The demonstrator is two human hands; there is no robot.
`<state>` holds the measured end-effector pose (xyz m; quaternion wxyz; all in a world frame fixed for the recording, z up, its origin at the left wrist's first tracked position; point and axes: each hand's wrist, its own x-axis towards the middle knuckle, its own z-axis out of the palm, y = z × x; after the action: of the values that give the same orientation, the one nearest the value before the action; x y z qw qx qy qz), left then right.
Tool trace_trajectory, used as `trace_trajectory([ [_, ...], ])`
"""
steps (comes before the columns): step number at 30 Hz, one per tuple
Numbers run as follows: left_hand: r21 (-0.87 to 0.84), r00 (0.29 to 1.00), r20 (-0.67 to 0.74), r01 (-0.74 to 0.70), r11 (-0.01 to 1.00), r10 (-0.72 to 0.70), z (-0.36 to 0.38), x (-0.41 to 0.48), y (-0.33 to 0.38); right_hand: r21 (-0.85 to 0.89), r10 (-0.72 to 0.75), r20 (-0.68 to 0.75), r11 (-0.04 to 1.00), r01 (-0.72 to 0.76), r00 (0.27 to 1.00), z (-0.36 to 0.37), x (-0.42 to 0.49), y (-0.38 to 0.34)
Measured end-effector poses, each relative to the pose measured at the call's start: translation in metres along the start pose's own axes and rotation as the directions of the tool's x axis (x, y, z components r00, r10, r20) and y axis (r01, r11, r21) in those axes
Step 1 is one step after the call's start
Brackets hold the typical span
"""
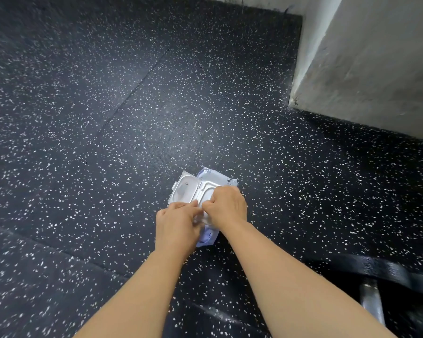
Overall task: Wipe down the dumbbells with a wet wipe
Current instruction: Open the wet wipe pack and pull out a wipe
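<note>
Two hands meet over a wet wipe pack that lies flat on the floor, a dark rubber covering flecked with white. The left hand rests on the near part of the pack, its fingers stretched out fairly straight and pressing down, their tips touching the knuckles of the right hand. The right hand is bunched, its fingers curled down onto the pack's opening and pinching there. A bit of white shows between the hands, but whether a wipe is already in the pinch cannot be told, since the fingers cover the spot. The pack's white plastic lid is flipped open and lies just beyond the left hand's fingertips, its inner side turned up. The pale blue wrapper shows just past the right hand and again under the left hand's wrist side. A seam in the floor runs away from the hands, off beyond the left one. Well beyond the right hand and off to its outer side, a grey wall comes down to the floor at a corner. Nearer the person than the hands, beside the right forearm, a dark blurred shape with a metal bar shows at the edge of view, seemingly a dumbbell, well apart from the pack and touched by neither hand.
</note>
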<state>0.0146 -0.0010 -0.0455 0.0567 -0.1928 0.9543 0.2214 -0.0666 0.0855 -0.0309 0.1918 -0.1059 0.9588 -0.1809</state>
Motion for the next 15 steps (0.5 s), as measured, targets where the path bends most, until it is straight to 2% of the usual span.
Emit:
trace_trajectory([
  [3, -0.043, 0.999, -0.036, 0.020, 0.999, -0.021, 0.002, -0.001, -0.001, 0.190, 0.024, 0.034, 0.981, -0.030, 0.999, 0.001, -0.004, 0.009],
  [7, -0.059, 0.998, -0.056, 0.018, 0.998, -0.021, 0.004, -0.003, -0.003, 0.427, 0.083, 0.044, 0.899, -0.093, 0.996, 0.001, -0.007, 0.020],
  [9, -0.060, 0.998, -0.068, 0.007, 0.998, -0.011, 0.003, -0.004, -0.002, 0.417, 0.117, 0.034, 0.901, -0.121, 0.993, 0.003, -0.002, 0.019],
  [15, -0.028, 0.988, -0.150, -0.052, 0.998, 0.047, 0.010, -0.009, -0.005, 0.154, 0.234, 0.000, 0.961, -0.231, 0.972, 0.001, 0.009, -0.011],
])
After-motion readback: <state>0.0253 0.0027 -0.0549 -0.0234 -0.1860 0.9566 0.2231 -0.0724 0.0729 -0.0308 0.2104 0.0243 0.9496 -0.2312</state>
